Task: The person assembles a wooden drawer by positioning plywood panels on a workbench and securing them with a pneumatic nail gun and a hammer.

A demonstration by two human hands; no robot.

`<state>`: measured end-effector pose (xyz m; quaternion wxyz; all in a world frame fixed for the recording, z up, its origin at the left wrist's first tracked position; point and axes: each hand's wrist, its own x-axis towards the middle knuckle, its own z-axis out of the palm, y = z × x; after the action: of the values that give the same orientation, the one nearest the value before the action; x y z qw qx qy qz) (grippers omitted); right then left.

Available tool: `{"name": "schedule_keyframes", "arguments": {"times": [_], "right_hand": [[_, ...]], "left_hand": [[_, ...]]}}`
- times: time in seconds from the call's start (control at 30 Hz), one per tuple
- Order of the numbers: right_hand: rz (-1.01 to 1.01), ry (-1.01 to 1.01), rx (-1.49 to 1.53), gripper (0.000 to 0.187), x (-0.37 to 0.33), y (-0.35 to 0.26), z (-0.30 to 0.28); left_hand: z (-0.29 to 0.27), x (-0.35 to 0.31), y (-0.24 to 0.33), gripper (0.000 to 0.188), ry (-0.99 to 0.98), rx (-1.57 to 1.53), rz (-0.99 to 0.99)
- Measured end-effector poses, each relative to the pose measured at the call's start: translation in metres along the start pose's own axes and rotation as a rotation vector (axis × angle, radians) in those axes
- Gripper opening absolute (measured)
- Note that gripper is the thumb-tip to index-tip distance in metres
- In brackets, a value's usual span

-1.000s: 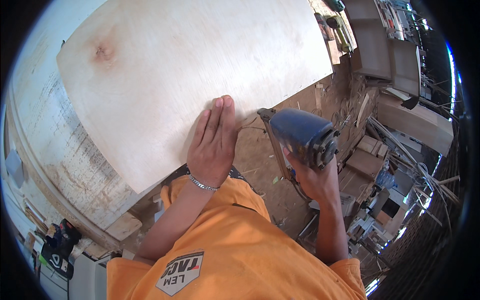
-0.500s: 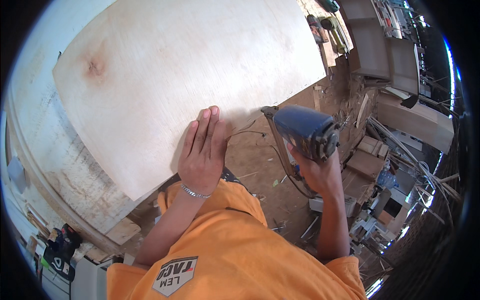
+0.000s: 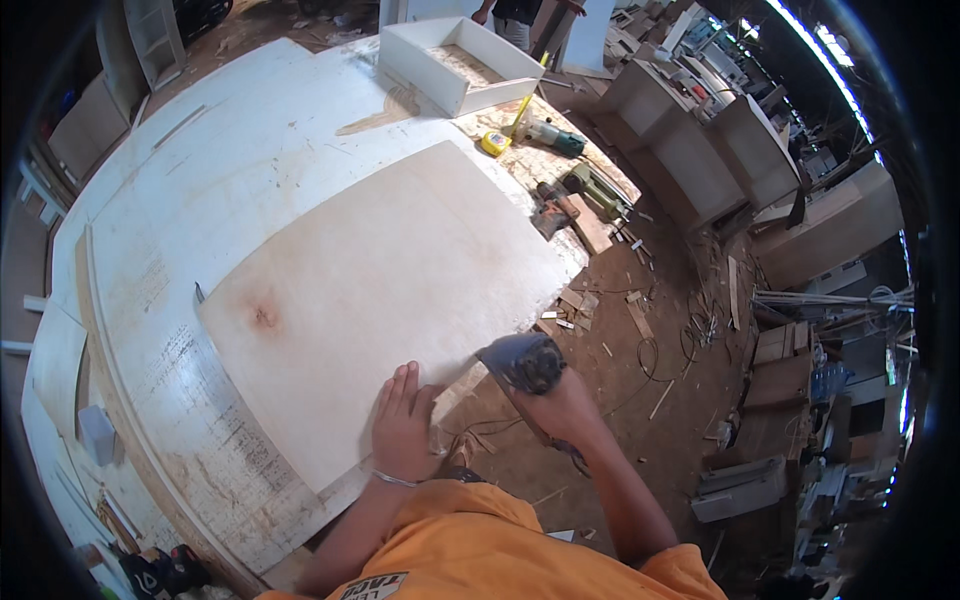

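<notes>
A large pale plywood sheet (image 3: 380,300) with a brown knot lies on a white worktable (image 3: 200,180). My left hand (image 3: 403,425) rests flat, fingers together, on the sheet's near edge. My right hand (image 3: 565,400) grips a blue-grey power tool (image 3: 522,362) held against the sheet's near right edge, over the floor. A thin bracelet is on my left wrist.
A white open box (image 3: 455,65) stands at the table's far end, with a yellow tape measure (image 3: 495,143) and several power tools (image 3: 570,190) beside it. Another person stands behind the box. Cabinets (image 3: 740,150), offcuts and cables cover the dirt floor to the right.
My head has lifted, so the whole table and far end came into view. My left hand stays flat on the sheet edge; the tool has come closer to the edge.
</notes>
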<state>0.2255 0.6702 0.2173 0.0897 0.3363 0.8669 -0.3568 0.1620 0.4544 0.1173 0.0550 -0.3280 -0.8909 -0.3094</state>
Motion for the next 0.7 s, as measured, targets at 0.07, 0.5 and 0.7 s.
{"name": "schedule_keyframes", "arguments": {"times": [0.07,0.5,0.7], "right_hand": [[-0.002,0.036,-0.032,0.043,0.001,0.010,0.006],[-0.001,0.160,0.128,0.043,-0.013,0.032,0.035],[0.031,0.195,0.003,0.038,-0.021,0.018,0.043]], "left_hand": [[-0.002,-0.014,-0.024,0.033,-0.073,0.045,0.131],[-0.051,-0.075,-0.089,0.031,-0.037,0.102,0.396],[-0.051,-0.073,-0.080,0.026,0.028,0.111,0.359]]}}
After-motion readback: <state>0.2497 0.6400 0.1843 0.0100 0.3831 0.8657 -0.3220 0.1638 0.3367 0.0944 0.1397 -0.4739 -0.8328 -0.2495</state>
